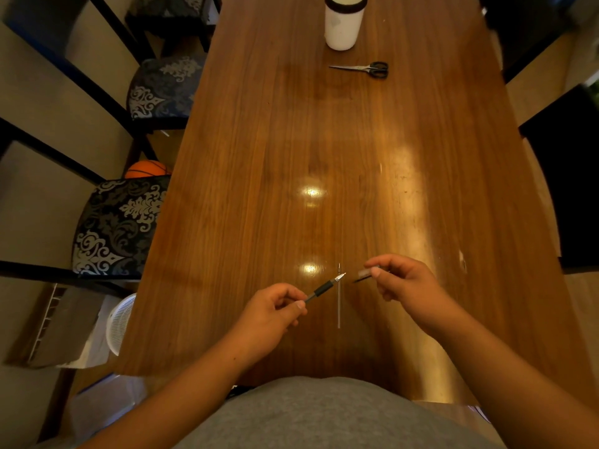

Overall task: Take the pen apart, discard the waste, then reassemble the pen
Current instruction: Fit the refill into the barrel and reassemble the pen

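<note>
In the lower middle of the frame, the left hand (270, 314) has its grip closed on the rear of a slim pen body with a black rubber sleeve and a pointed metal tip (325, 288). The pen body angles up and to the right, its tip raised above the long, glossy brown wooden surface (324, 140). Just right of that tip, apart from it, the right hand (403, 286) pinches a small translucent pen cap with a thin dark clip (365, 275) between thumb and fingertips; the clip end points down-left toward the pen tip.

Between the two hands, a thin pale ink refill tube (339, 306) lies flat on the surface, running straight up and down in the frame, with its fine tip at its upper end. The pen body crosses above it.

Near the top of the frame stands a white cylindrical container with a dark band at its rim (344, 25). Just below it lies a pair of closed scissors with black handles (363, 68), blades pointing left.

Along the left edge, chairs with black-and-silver patterned seats (120, 225) are tucked beside the surface, and an orange basketball (147, 169) shows between two of them. A grey shirt (324, 416) fills the bottom.
</note>
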Motion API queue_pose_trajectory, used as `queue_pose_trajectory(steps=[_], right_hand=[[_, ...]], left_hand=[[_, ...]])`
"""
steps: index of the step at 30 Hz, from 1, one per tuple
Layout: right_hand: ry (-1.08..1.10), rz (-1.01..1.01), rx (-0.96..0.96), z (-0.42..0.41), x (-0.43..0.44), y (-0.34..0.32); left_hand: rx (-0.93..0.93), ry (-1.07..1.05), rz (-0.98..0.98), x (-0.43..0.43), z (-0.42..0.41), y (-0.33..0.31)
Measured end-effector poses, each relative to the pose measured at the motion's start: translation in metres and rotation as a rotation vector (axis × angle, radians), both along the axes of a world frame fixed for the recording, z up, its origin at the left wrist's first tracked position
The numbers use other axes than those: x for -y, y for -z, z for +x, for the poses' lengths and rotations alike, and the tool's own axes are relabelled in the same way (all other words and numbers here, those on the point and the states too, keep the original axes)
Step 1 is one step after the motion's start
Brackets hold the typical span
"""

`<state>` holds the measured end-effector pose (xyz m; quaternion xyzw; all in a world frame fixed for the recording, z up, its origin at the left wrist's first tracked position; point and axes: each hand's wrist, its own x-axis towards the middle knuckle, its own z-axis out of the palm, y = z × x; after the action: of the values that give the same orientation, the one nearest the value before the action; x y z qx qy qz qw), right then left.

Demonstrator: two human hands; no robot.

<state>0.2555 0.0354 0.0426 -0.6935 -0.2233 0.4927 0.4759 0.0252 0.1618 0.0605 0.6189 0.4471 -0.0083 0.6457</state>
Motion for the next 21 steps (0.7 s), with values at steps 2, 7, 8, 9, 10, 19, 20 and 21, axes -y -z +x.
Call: queue_pose_trajectory(steps=[2, 7, 8, 9, 10, 19, 20, 21], right_hand=[[-0.039, 0.04, -0.016, 0.0, -0.001, -0.008], [-0.086, 0.094, -0.037, -0.003, -0.003, -0.017], [-0.092, 0.1, -0.036, -0.004, -0.003, -0.018], [-0.098, 0.105, -0.035, -0.006, -0.004, -0.019], [-0.104, 0.108, -0.031, -0.007, -0.003, -0.02], [-0.104, 0.139, -0.006, -0.027, -0.007, -0.034], [-0.07, 0.148, -0.006, -0.029, -0.009, -0.035], [-0.027, 0.16, -0.01, -0.032, -0.01, -0.037]], left_hand=[[0.026, 0.011, 0.001, 0.001, 0.003, -0.005], [0.062, 0.035, 0.016, 0.003, 0.004, -0.011], [0.068, 0.039, 0.018, 0.003, 0.004, -0.012], [0.074, 0.04, 0.018, 0.003, 0.004, -0.014], [0.078, 0.04, 0.016, 0.003, 0.003, -0.015], [0.102, 0.037, 0.013, 0.006, 0.0, -0.023], [0.108, 0.031, 0.021, 0.006, 0.001, -0.023], [0.116, 0.021, 0.031, 0.007, 0.002, -0.023]])
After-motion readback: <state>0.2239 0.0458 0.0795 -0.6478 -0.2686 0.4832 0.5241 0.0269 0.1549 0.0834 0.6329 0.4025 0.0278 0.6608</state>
